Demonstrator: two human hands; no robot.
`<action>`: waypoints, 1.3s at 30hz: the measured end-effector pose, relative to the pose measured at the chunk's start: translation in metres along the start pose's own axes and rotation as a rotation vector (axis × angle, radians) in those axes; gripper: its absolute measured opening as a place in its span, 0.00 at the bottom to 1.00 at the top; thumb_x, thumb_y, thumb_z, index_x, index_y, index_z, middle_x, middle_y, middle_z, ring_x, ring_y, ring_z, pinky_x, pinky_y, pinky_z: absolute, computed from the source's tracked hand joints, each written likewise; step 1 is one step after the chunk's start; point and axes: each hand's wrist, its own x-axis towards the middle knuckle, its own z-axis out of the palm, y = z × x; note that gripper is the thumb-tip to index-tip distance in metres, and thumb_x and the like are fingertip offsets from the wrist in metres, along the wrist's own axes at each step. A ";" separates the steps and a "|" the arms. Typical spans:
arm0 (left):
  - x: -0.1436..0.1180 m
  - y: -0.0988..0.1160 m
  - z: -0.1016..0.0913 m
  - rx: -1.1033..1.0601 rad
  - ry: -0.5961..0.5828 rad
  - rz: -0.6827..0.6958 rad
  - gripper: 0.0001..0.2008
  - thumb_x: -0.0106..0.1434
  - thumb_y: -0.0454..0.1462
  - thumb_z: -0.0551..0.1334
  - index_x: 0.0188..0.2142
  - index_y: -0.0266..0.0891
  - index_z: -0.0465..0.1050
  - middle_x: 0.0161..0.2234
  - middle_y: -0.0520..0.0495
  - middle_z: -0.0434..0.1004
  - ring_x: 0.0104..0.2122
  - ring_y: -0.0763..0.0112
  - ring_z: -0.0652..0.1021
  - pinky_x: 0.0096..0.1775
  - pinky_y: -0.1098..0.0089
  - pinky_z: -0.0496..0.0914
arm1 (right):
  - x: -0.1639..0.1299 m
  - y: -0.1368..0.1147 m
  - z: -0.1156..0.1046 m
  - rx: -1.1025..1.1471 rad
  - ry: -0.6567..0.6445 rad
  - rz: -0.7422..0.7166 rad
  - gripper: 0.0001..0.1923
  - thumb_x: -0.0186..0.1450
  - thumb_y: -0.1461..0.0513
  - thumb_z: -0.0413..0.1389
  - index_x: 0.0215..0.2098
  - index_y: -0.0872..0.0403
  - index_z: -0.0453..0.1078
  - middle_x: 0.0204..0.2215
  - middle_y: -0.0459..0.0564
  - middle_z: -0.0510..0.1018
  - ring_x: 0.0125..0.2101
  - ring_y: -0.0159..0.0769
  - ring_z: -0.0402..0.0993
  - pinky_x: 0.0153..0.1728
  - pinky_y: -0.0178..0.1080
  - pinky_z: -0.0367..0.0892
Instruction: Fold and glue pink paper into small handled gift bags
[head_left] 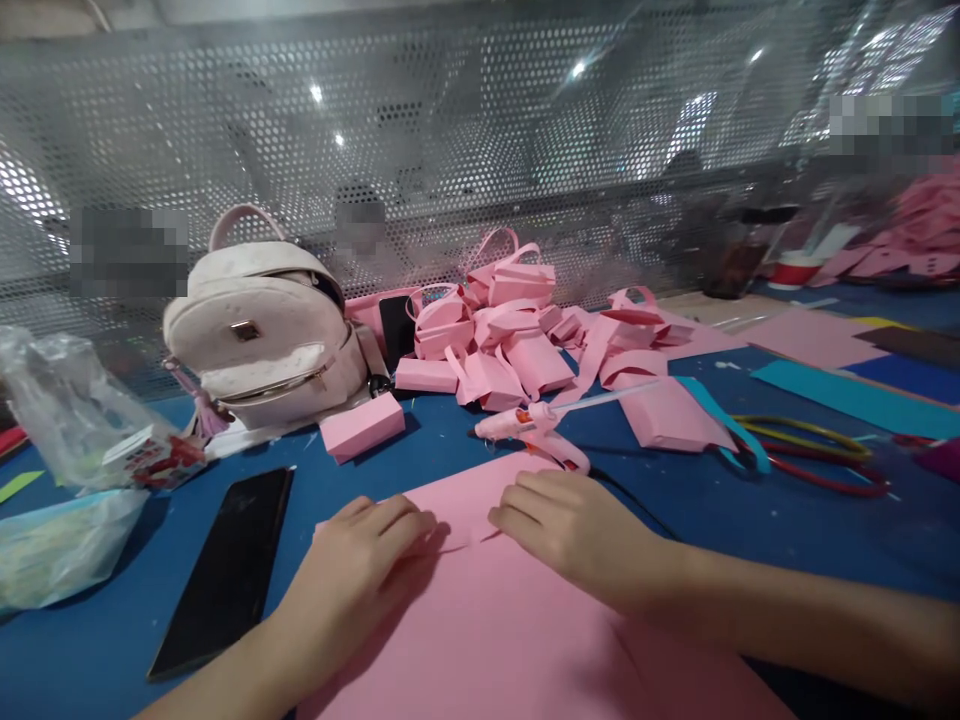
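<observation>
Left hand (375, 550) and right hand (577, 530) both palm-down on a large flat sheet of pink paper (480, 640), fingers bent, loosely together, neither balled into a fist. Sheet sits on the dark blue tabletop (795, 540) directly in front of the person and runs off the bottom of the view. Short dark line across the sheet between the fingertips; could be a fold or a loose edge, and the hands cover too much to tell whether they pinch it.

Just beyond the right hand: pale pink hot glue gun (529, 430) with orange-red trim, dark nozzle to the left, clear stick out of the back. Thin black cord (637, 503) past the right forearm. Behind the gun, heap of small pink paper bags (525, 350) with looped handles, piled at odd angles. Closed pink paper box (364, 427) near the white backpack (255, 340).

Beside the left forearm: black smartphone (225, 570), flat. Further left, clear plastic bag (75, 400) and red-and-white carton (154, 455). Right side: turquoise paper strip (862, 395), yellow and red loops (825, 482). Grey perforated metal panel (465, 150) across the back.
</observation>
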 end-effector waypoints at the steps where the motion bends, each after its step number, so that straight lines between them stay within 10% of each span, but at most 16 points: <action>1: 0.004 0.003 0.002 -0.010 -0.022 -0.014 0.07 0.69 0.34 0.62 0.46 0.45 0.74 0.37 0.51 0.80 0.32 0.67 0.77 0.33 0.67 0.66 | 0.001 0.000 0.002 0.018 -0.006 -0.005 0.12 0.68 0.74 0.51 0.34 0.56 0.72 0.28 0.47 0.76 0.30 0.37 0.68 0.32 0.40 0.58; 9: 0.014 0.005 0.019 0.124 0.133 0.183 0.09 0.72 0.30 0.56 0.47 0.38 0.73 0.33 0.49 0.77 0.31 0.67 0.74 0.36 0.63 0.65 | 0.001 -0.006 0.013 -0.059 0.141 -0.084 0.14 0.68 0.73 0.50 0.27 0.56 0.69 0.23 0.47 0.70 0.26 0.38 0.60 0.28 0.42 0.48; 16: 0.011 0.002 0.018 0.195 0.031 0.277 0.14 0.72 0.28 0.53 0.54 0.34 0.70 0.38 0.44 0.76 0.34 0.64 0.75 0.38 0.61 0.68 | -0.001 -0.011 0.010 -0.005 -0.017 -0.124 0.13 0.68 0.72 0.48 0.30 0.56 0.70 0.25 0.49 0.70 0.25 0.39 0.59 0.26 0.43 0.48; 39: 0.009 0.004 0.020 0.386 0.075 0.360 0.18 0.73 0.35 0.53 0.59 0.36 0.70 0.55 0.48 0.77 0.55 0.60 0.71 0.62 0.55 0.54 | -0.004 -0.011 0.005 0.036 -0.011 0.029 0.11 0.72 0.60 0.54 0.35 0.55 0.75 0.37 0.51 0.81 0.38 0.40 0.70 0.37 0.43 0.64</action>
